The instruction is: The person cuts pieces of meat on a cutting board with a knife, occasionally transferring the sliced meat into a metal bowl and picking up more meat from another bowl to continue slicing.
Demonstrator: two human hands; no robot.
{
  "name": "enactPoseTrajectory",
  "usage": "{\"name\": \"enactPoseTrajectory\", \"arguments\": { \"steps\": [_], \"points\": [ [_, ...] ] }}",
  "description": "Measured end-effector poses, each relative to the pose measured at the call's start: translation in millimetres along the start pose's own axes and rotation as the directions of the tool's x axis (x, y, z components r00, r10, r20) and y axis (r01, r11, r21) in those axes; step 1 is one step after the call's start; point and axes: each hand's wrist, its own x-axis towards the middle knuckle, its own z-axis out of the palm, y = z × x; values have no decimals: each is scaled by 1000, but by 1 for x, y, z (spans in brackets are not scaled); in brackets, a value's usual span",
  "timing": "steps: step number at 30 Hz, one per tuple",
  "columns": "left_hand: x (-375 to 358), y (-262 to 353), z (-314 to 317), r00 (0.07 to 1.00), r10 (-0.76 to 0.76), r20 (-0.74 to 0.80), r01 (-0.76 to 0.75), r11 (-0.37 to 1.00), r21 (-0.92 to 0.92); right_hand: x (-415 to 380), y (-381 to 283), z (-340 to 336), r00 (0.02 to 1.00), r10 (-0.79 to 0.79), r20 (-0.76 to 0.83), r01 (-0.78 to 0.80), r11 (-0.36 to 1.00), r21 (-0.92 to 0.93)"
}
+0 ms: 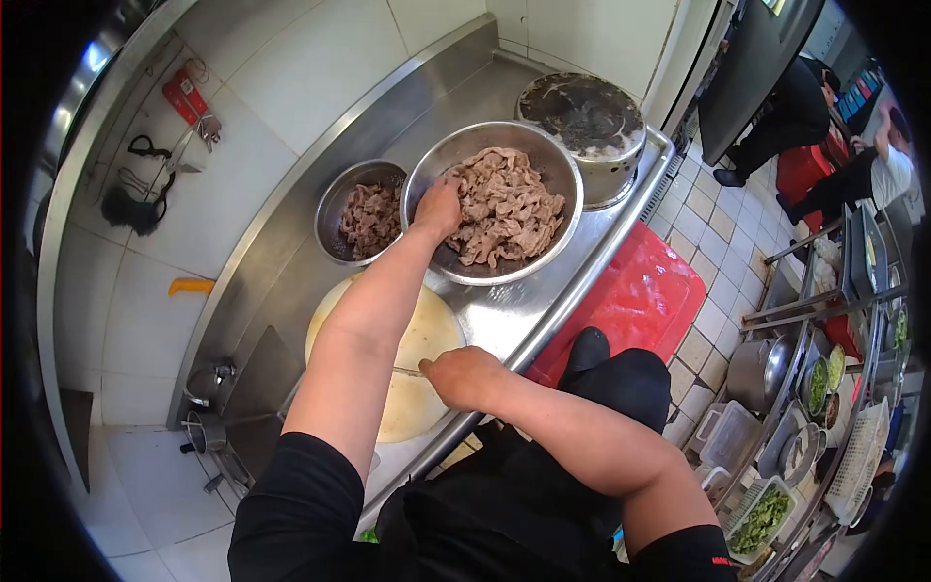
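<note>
My left hand (438, 206) reaches into a large steel bowl (415, 177) and closes on the near side of a heap of brownish meat slices (509, 209); its fingertips are partly hidden. A smaller steel bowl (335, 179) to the left holds more meat pieces (370, 221). Below the bowls lies a round, pale yellow board (422, 325), partly covered by my left forearm. My right hand (461, 378) is closed at the board's right edge, by a thin dark line across it. What those fingers hold is too small to make out.
A lidded steel pot (582, 126) stands behind the large bowl on the steel counter (495, 315). A red lid-like surface (640, 301) is below the counter edge. Shelves at right carry a container of greens (761, 519) and a pot (756, 373). Two people are at the far right.
</note>
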Motion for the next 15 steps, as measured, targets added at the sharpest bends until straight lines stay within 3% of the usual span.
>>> {"name": "enactPoseTrajectory", "arguments": {
  "steps": [2,4,6,8,10,11,12,15],
  "points": [
    [6,-5,-1,999,-28,21,29,998,-47,-2,2,-5,998,20,52,-20,1000,-4],
    [11,-13,1,998,22,-53,-22,1000,4,-5,5,-9,997,37,70,-37,999,-1],
    [21,-25,-5,997,-68,24,71,989,-126,-6,9,-13,995,48,92,-47,999,-8],
    [30,-37,-13,999,-44,22,47,980,-192,-8,12,-17,994,68,90,-70,997,20],
    [27,-27,-43,958,-210,197,277,858,-433,-5,15,-19,991,76,108,-77,997,6],
    [31,-36,-49,946,-174,274,301,782,-545,-4,16,-19,988,84,127,-85,996,-4],
    [27,-38,-58,946,-177,271,302,783,-544,-2,17,-19,989,80,127,-80,997,-5],
    [4,-46,-84,927,-130,352,374,386,-843,0,19,-23,987,70,142,-68,998,-15]
  ]
}}
